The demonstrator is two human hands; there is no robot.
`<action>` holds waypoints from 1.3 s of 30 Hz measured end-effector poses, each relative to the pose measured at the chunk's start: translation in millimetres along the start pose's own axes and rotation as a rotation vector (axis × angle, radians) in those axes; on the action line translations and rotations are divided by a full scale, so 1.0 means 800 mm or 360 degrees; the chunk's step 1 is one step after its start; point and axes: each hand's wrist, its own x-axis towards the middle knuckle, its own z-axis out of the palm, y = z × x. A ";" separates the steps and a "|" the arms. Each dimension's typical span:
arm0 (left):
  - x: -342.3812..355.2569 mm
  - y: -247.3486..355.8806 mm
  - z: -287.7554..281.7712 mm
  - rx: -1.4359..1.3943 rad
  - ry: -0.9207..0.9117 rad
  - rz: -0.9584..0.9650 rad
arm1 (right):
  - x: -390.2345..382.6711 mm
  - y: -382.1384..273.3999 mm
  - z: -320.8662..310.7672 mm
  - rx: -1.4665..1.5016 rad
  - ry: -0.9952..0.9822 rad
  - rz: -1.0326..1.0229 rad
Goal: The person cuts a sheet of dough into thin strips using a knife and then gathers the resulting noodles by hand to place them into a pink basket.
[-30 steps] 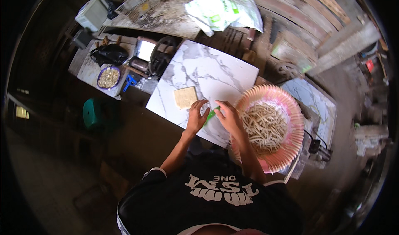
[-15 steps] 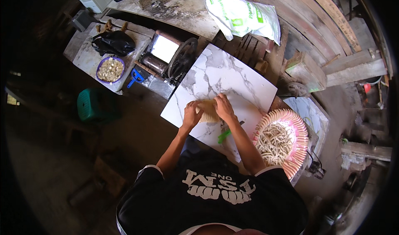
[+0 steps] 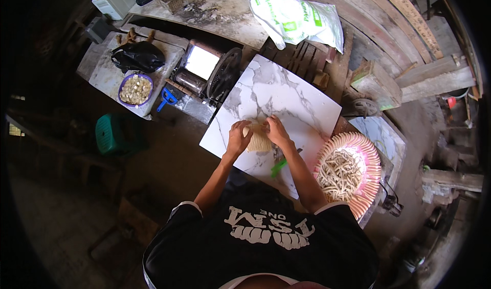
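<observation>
Both hands gripped 1 pale dough sheet (image 3: 258, 142) lying on the marble slab (image 3: 291, 97): left hand (image 3: 238, 138) on its left edge, right hand (image 3: 276, 131) on its right. Uneven pulling could have torn it, I thought.

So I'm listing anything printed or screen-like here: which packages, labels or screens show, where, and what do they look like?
Plastic sack: lying on the wooden bench at top, crumpled, white with green print.
Bright panel: on the dark machine left of the marble slab, rectangular, glowing white; screen or glare, cannot tell.
Black bag: unprinted, on the left side table.
</observation>
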 end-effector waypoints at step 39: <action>-0.013 0.143 0.051 -0.1225 -0.0855 0.0160 | -0.222 -0.014 -0.119 0.0036 0.1512 0.0170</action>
